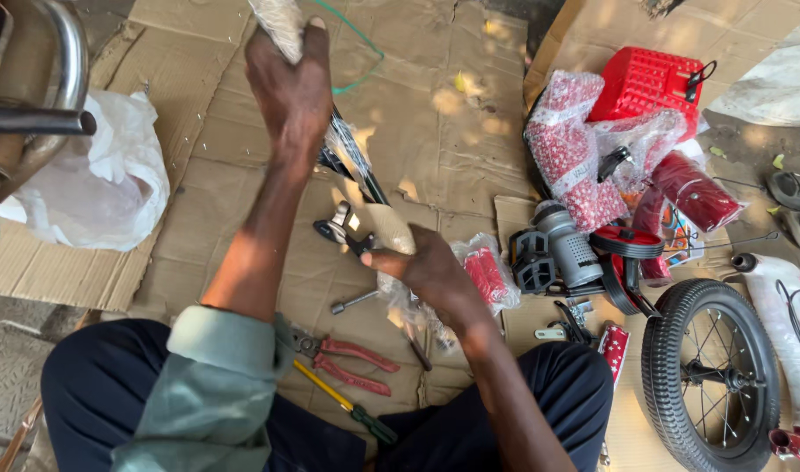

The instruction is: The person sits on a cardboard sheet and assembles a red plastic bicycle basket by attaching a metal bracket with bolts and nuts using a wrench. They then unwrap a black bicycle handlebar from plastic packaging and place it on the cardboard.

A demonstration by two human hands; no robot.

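Head view shows a black metal bicycle part (352,170) in clear plastic wrapping (282,22), held slanting above the cardboard floor covering (435,131). The left hand (291,92) has its fingers clenched on the wrapping's upper end; the right hand (422,267) has its fingers closed on the lower end. Red-handled pliers (352,358) and a screwdriver (347,406) lie below. If the plastic tears suddenly, the part could likely drop onto those tools.
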